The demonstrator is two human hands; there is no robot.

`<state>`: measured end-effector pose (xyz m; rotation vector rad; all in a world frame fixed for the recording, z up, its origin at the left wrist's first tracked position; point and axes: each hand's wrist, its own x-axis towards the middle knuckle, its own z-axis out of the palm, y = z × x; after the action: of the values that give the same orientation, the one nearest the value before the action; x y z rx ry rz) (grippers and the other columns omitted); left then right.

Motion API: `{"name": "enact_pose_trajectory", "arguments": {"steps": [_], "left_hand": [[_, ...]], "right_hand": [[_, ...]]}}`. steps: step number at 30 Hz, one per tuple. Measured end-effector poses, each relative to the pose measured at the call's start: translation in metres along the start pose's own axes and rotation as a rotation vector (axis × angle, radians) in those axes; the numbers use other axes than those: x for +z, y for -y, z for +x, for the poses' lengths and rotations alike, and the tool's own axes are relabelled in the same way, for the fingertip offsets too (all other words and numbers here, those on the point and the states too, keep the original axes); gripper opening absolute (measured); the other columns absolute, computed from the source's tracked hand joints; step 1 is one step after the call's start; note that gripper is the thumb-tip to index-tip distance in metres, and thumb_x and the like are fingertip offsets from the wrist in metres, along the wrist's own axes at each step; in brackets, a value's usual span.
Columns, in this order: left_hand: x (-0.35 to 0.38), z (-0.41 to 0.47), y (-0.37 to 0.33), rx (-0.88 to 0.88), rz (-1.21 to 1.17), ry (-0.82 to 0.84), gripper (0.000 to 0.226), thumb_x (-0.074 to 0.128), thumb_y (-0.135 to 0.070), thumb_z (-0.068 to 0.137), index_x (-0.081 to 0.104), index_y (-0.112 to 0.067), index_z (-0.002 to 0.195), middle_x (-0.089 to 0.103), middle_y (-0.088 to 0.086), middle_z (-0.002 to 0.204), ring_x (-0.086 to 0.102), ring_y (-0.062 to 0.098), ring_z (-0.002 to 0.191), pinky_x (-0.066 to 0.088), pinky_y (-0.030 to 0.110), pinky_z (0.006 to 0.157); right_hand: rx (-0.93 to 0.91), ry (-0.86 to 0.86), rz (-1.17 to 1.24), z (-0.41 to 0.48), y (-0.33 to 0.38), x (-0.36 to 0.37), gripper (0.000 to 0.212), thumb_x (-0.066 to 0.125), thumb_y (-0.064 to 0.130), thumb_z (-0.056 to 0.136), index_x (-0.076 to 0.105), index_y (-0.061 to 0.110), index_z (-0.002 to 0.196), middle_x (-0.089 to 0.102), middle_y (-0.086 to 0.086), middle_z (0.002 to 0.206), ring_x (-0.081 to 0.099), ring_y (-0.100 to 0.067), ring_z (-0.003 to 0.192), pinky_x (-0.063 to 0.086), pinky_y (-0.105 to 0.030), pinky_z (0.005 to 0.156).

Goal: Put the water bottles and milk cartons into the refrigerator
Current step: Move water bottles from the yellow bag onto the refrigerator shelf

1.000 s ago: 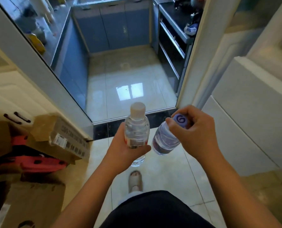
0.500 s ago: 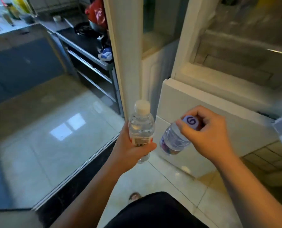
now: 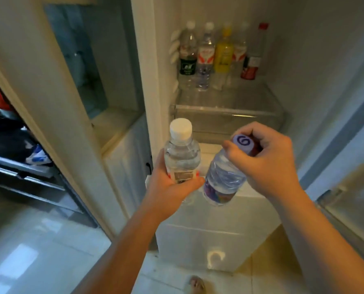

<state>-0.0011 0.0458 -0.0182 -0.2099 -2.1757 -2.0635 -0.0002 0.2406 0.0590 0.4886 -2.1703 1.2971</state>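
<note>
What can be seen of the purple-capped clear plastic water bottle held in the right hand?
The clear ribbed plastic water bottle has a pale purple cap with a darker swirl mark and a purple multicoloured label round its lower body. It looks capped and full of clear water. It hangs tilted, cap up and to the right, base down-left, before the open white refrigerator. The right hand holds it from above, fingers curled round the neck and cap. Nothing else plainly touches it.

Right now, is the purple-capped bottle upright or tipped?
Tipped. The right hand holds the purple-capped bottle by its neck, base slanting down-left.
</note>
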Motion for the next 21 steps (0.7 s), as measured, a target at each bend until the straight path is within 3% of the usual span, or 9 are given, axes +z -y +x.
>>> {"name": "enact_pose_trajectory", "arguments": {"steps": [6,8,13,17,21], "left_hand": [[0.02,0.097,-0.029,0.122,-0.028,0.037,0.077,0.091,-0.021,0.066,0.052,-0.008,0.132,0.07,0.007,0.114,0.07,0.02,0.105,0.058,0.032,0.084],[0.021,0.129,-0.037,0.164,-0.01,0.027,0.078,0.089,-0.025,0.064,0.053,-0.008,0.131,0.071,0.008,0.113,0.07,0.022,0.104,0.059,0.039,0.086],[0.029,0.187,-0.052,0.241,0.02,0.027,0.069,0.086,-0.013,0.066,0.053,-0.025,0.125,0.072,-0.003,0.11,0.07,0.015,0.102,0.056,0.037,0.086],[0.044,0.233,-0.056,0.262,-0.01,0.068,0.077,0.087,-0.014,0.067,0.05,-0.014,0.134,0.069,0.008,0.118,0.067,0.025,0.11,0.053,0.054,0.095],[0.068,0.273,-0.061,0.266,-0.068,0.087,0.083,0.089,-0.013,0.064,0.049,-0.015,0.136,0.069,0.004,0.12,0.068,0.02,0.109,0.055,0.046,0.094]], "right_hand": [[-0.051,-0.11,0.027,0.086,-0.024,0.005,0.015,0.076,0.024,0.076,0.062,0.019,0.074,0.06,0.006,0.066,0.055,-0.011,0.062,0.045,-0.028,0.054],[-0.065,-0.14,0.054,0.115,-0.033,0.007,0.016,0.078,0.02,0.078,0.063,0.018,0.073,0.061,0.005,0.066,0.056,-0.01,0.062,0.046,-0.027,0.054],[-0.084,-0.225,0.07,0.175,-0.05,0.007,0.019,0.079,0.021,0.079,0.062,0.016,0.071,0.059,0.005,0.065,0.05,-0.003,0.059,0.042,-0.024,0.054],[-0.067,-0.247,0.022,0.213,-0.059,-0.002,0.019,0.077,0.029,0.079,0.062,0.019,0.072,0.058,0.009,0.062,0.051,-0.001,0.059,0.042,-0.023,0.054],[-0.034,-0.313,-0.08,0.245,-0.074,-0.012,0.021,0.076,0.032,0.077,0.062,0.018,0.071,0.058,0.008,0.06,0.05,-0.001,0.056,0.042,-0.026,0.053]]}}
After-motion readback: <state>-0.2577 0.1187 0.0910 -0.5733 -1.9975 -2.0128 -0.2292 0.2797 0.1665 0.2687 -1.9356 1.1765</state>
